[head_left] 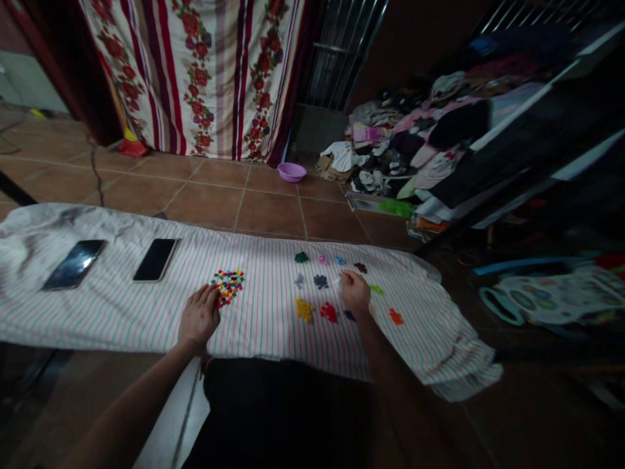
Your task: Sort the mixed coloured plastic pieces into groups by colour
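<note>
My left hand (199, 317) rests on the striped cloth (122, 306), fingers together, touching the edge of a mixed pile of small coloured pieces (228, 285). My right hand (355, 293) is closed in a pinch over the sorted groups, and something small and pale shows at its fingertips. Around it lie small one-colour piles: yellow (303, 309), red (329, 312), orange (396, 317), dark green (301, 257), grey (299, 281), dark blue (321, 281), pink (321, 259), light green (377, 289).
Two dark phones (74, 264) (155, 259) lie on the cloth at left. Beyond is tiled floor (273, 208), a purple bowl (291, 172), a flowered curtain (205, 71) and heaps of clothes (415, 143) at right. Toys (551, 296) lie at far right.
</note>
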The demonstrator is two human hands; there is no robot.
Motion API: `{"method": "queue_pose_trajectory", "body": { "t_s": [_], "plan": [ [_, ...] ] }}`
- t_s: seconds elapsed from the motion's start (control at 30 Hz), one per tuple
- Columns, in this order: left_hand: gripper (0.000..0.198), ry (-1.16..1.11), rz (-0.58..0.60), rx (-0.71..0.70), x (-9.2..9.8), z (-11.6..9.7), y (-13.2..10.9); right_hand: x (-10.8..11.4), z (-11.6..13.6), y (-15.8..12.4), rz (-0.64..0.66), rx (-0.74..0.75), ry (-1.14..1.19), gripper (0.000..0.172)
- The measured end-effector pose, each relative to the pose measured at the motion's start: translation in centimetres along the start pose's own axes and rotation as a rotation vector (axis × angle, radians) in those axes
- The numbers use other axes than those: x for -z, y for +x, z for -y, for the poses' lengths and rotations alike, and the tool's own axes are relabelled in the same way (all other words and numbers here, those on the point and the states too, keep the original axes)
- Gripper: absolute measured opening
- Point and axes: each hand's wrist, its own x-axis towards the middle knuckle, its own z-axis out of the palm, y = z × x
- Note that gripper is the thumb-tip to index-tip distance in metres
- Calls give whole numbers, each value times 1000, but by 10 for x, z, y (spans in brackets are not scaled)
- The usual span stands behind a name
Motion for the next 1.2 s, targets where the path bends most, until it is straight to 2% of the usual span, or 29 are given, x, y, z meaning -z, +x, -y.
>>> {"method": "queue_pose_trajectory", "body": {
  "t_s": [0.13, 0.3, 0.43, 0.57, 0.7, 0.97, 1.2],
  "plan": [
    [37, -2, 37, 30, 4, -2, 1, -24, 45, -31, 92, 164, 221, 32],
    [38, -14, 57, 33, 5, -3, 2, -61, 106, -82, 359, 374, 368, 27],
    [38, -10, 46, 39, 3, -3, 2, -86, 149, -111, 560, 508, 324, 25],
    [37, -19, 36, 49, 1, -4, 1, -100, 183, -117, 655, 613, 197, 26],
    [37, -25, 28, 54, -1, -4, 1, -107, 202, -114, 714, 720, 88, 31],
    [36, -15, 32, 48, -2, -3, 0, -112, 214, -108, 757, 862, -120, 32],
    [36, -4, 30, 42, -2, -3, 1, -112, 227, -105, 784, 895, -244, 30]
  ]
}}
